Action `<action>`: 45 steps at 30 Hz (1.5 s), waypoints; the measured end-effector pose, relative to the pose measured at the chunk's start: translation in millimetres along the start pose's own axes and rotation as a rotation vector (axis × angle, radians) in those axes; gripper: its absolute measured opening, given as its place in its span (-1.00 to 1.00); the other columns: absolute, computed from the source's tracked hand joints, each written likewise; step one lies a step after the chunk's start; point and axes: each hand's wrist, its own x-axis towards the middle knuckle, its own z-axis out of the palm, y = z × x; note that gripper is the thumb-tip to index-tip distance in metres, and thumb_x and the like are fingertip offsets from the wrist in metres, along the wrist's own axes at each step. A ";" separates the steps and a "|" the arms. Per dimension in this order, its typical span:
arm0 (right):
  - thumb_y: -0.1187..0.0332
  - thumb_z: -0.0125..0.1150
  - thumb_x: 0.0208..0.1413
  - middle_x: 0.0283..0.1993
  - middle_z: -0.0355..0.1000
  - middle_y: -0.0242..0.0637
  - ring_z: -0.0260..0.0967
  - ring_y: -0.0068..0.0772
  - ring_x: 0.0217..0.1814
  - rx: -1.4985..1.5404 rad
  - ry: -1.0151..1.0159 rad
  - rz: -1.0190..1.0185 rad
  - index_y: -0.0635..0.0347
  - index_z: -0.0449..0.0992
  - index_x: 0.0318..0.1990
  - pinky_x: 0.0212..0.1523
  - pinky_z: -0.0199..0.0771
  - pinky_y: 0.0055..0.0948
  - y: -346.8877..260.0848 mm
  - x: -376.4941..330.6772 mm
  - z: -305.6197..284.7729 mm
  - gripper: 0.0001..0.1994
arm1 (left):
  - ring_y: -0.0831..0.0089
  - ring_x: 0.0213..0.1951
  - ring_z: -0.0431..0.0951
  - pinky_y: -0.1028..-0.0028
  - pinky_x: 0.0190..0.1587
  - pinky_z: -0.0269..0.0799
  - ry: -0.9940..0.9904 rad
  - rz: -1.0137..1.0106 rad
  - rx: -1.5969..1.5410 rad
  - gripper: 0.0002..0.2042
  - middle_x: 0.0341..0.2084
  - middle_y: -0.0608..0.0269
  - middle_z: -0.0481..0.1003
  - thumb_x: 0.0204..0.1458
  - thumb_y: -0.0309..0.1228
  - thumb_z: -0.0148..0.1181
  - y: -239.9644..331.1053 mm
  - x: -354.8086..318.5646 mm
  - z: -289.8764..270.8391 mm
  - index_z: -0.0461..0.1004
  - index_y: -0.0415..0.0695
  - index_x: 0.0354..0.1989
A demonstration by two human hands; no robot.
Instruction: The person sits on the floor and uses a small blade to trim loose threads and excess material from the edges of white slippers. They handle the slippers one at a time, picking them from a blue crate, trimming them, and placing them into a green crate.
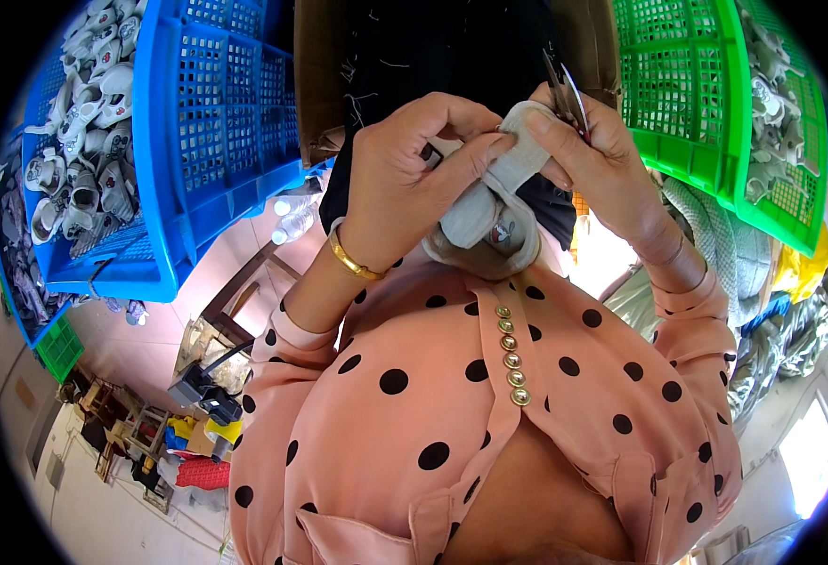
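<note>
A small pale grey-white shoe upper with a printed patch is held up in front of my chest. My left hand is closed, thumb and fingers pinching the upper at its left side. My right hand is closed too, its thumb pressing on the upper's light fabric strap. Tucked in the same right hand is a pair of small scissors, blades pointing up and away from me. The scissors' handles are hidden by the palm.
Blue plastic crates at the left hold many similar shoe uppers. Green crates stand at the right, with more uppers inside. A cardboard box lies beyond my hands. Clear bottles are on the floor. Loose threads cling to dark cloth.
</note>
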 end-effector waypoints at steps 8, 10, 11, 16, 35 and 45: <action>0.31 0.01 0.30 -0.60 0.07 -0.60 -0.06 -0.82 -0.60 0.118 -0.010 0.075 0.19 0.38 -0.29 -0.60 -0.07 -0.71 1.8 1.6 -2.1 -0.83 | 0.32 -0.36 0.47 0.37 -0.32 0.34 0.172 0.342 0.597 -0.95 -0.56 0.34 0.52 0.06 -0.46 0.17 -12.2 9.6 -6.9 0.52 -0.12 -0.40; 0.30 0.01 0.31 -0.60 0.07 -0.59 -0.06 -0.82 -0.60 0.149 -0.005 0.086 0.19 0.38 -0.28 -0.60 -0.07 -0.71 4.2 1.1 -3.9 -0.83 | 0.30 -0.35 0.46 0.36 -0.31 0.34 0.208 0.260 0.590 -0.94 -0.55 0.33 0.52 0.07 -0.44 0.16 -24.1 11.1 -11.5 0.51 -0.14 -0.37; 0.30 0.00 0.31 -0.60 0.07 -0.59 -0.06 -0.81 -0.60 0.144 -0.002 0.090 0.19 0.38 -0.27 -0.60 -0.07 -0.71 5.4 1.3 -6.1 -0.84 | 0.30 -0.36 0.45 0.37 -0.31 0.34 0.219 0.224 0.594 -0.93 -0.53 0.32 0.53 0.07 -0.43 0.17 -30.7 13.7 -14.6 0.51 -0.15 -0.35; 0.29 0.00 0.31 -0.59 0.09 -0.58 -0.06 -0.81 -0.59 0.174 0.038 0.102 0.19 0.39 -0.23 -0.60 -0.08 -0.70 6.4 1.6 -4.6 -0.83 | 0.40 -0.17 0.51 0.47 -0.12 0.42 -0.016 -0.226 -0.128 -0.78 -0.33 0.23 0.57 0.05 -0.36 0.23 -12.4 3.7 -12.1 0.54 -0.22 -0.20; 0.06 0.33 -0.11 -0.66 0.24 -0.33 0.27 -0.25 -0.64 -1.555 0.063 -0.579 0.10 0.35 -0.49 -0.62 0.24 -0.35 -30.5 -5.0 -21.7 -0.65 | 0.68 -0.45 0.44 0.67 -0.40 0.31 -0.189 -0.377 -0.291 -0.79 -0.45 0.32 0.53 0.04 -0.40 0.30 6.6 -3.1 -10.9 0.62 -0.19 -0.17; -0.03 0.21 0.02 -0.70 0.29 -0.39 0.34 -0.33 -0.66 -1.668 0.038 -0.672 0.04 0.32 -0.58 -0.65 0.26 -0.38 -24.4 -1.8 -24.3 -0.61 | 0.69 -0.46 0.39 0.67 -0.44 0.27 -0.201 -0.374 -0.405 -0.80 -0.46 0.33 0.52 0.04 -0.41 0.29 -3.5 -7.0 -8.2 0.62 -0.16 -0.16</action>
